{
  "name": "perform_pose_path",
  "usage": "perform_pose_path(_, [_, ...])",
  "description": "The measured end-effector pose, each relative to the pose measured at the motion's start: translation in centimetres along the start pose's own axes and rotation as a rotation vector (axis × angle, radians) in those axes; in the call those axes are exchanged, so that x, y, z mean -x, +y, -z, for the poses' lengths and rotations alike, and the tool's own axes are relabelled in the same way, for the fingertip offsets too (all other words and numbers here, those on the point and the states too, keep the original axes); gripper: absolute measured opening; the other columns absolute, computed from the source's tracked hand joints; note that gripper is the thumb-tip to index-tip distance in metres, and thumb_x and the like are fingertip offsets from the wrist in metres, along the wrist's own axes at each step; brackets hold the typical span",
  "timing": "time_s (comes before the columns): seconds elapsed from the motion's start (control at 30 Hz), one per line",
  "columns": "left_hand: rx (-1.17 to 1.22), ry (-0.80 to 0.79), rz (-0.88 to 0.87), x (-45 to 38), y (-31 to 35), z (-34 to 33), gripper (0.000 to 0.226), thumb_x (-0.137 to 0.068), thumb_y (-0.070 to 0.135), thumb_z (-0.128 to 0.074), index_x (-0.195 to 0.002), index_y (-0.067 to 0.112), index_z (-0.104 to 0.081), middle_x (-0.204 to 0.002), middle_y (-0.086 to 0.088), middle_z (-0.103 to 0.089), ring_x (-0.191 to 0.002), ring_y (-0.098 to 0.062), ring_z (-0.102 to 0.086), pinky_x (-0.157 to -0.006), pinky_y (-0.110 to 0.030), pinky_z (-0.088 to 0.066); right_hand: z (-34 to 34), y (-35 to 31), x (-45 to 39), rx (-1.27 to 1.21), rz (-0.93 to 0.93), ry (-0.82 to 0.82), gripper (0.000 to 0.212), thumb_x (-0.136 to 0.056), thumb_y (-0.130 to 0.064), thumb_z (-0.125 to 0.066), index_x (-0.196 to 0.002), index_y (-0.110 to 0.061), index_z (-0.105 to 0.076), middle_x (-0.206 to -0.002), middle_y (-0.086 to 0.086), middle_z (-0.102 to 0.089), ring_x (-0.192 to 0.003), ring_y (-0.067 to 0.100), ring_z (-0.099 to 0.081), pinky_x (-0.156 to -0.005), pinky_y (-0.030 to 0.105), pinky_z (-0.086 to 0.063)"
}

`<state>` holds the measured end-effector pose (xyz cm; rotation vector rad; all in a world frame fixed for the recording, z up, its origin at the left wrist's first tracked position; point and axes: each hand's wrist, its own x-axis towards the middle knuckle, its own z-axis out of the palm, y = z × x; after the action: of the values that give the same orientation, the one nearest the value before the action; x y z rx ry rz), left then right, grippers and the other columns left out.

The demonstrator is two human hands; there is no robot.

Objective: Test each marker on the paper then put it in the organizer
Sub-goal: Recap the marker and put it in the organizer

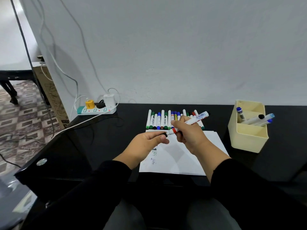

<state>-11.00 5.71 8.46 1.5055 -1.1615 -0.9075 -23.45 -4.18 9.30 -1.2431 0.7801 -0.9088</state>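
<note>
A sheet of paper lies near on the table, with a row of markers just beyond its far edge. The organizer stands to the right holding markers, and a power strip sits at the far left.

The person wears a black top with long sleeves. Each sleeve ends at the wrist, so the left hand and the right hand are bare, with no rings, watch or gloves visible. Below the counter edge, the legs are in dark grey trousers.
</note>
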Motion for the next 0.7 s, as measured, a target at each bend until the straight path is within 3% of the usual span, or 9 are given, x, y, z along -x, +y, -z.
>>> perform_pose_path(0.1, [-0.054, -0.016, 0.03, -0.4, -0.2, -0.5, 0.012, -0.093, 0.031, -0.054, -0.098, 0.033, -0.065, -0.082, 0.017, -0.071, -0.092, 0.006, -0.057, -0.079, -0.011, -0.036, -0.3, 0.6, 0.0, 0.009, -0.024, -0.02, 0.041, -0.088, -0.008, -0.062, -0.058, -0.017, -0.035, -0.047, 0.001, -0.039, -0.04, 0.01, -0.034, -0.044, 0.02, -0.029])
perform_pose_path(0.23, [-0.071, 0.035, 0.051, -1.0, -0.1, -0.7, 0.016, -0.093, 0.03, -0.054, -0.105, 0.027, -0.063, -0.078, 0.013, -0.07, -0.083, 0.002, -0.057, -0.069, -0.012, -0.035, -0.3, 1.0, -0.4, -0.034, -0.039, -0.002, 0.043, -0.087, -0.008, -0.063, -0.056, -0.018, -0.035, -0.047, 0.001, -0.041, -0.039, 0.009, -0.035, -0.042, 0.017, -0.029])
perform_pose_path(0.37, [-0.116, 0.064, 0.092, -1.8, 0.0, -0.4, 0.01, -0.092, 0.031, -0.056, -0.095, 0.027, -0.065, -0.075, 0.013, -0.068, -0.081, 0.001, -0.055, -0.066, -0.013, -0.033, 0.0, 1.2, -1.2, -0.026, -0.072, 0.04, 0.04, -0.087, -0.009, -0.062, -0.057, -0.018, -0.037, -0.047, 0.0, -0.043, -0.04, 0.009, -0.035, -0.041, 0.017, -0.03])
perform_pose_path(0.47, [-0.164, 0.001, 0.098, -2.5, -0.2, -0.2, 0.019, -0.094, 0.03, -0.053, -0.106, 0.023, -0.067, -0.078, 0.015, -0.069, -0.086, 0.003, -0.055, -0.069, -0.013, -0.034, 0.1, 1.3, -1.7, -0.062, -0.12, 0.058, 0.039, -0.088, -0.007, -0.06, -0.058, -0.018, -0.036, -0.048, 0.001, -0.041, -0.037, 0.008, -0.034, -0.039, 0.016, -0.029])
perform_pose_path(0.57, [-0.18, 0.057, 0.1, -2.9, -0.7, -0.4, 0.021, -0.095, 0.025, -0.054, -0.11, 0.02, -0.067, -0.074, 0.014, -0.069, -0.081, -0.008, -0.055, -0.064, -0.01, -0.04, -0.2, 1.8, -1.9, -0.122, -0.207, 0.091, 0.035, -0.088, -0.005, -0.056, -0.062, -0.019, -0.038, -0.051, 0.0, -0.038, -0.035, 0.006, -0.033, -0.04, 0.015, -0.029])
perform_pose_path(0.63, [-0.225, 0.099, 0.094, -3.3, -1.1, -0.8, 0.016, -0.095, 0.024, -0.053, -0.1, 0.026, -0.068, -0.071, 0.017, -0.067, -0.089, -0.011, -0.055, -0.085, -0.016, -0.044, -0.6, 2.1, -2.0, -0.134, -0.252, 0.124, 0.03, -0.088, -0.005, -0.054, -0.065, -0.018, -0.04, -0.053, 0.001, -0.038, -0.037, 0.006, -0.033, -0.042, 0.016, -0.029])
perform_pose_path(0.7, [-0.307, 0.114, 0.082, -3.7, -1.3, -0.9, 0.016, -0.096, 0.025, -0.051, -0.096, 0.035, -0.064, -0.07, 0.02, -0.064, -0.107, -0.014, -0.055, -0.113, -0.04, -0.027, -0.8, 2.2, -2.1, -0.107, -0.28, 0.148, 0.025, -0.088, -0.006, -0.053, -0.069, -0.017, -0.043, -0.053, 0.001, -0.039, -0.04, 0.006, -0.033, -0.045, 0.018, -0.028])
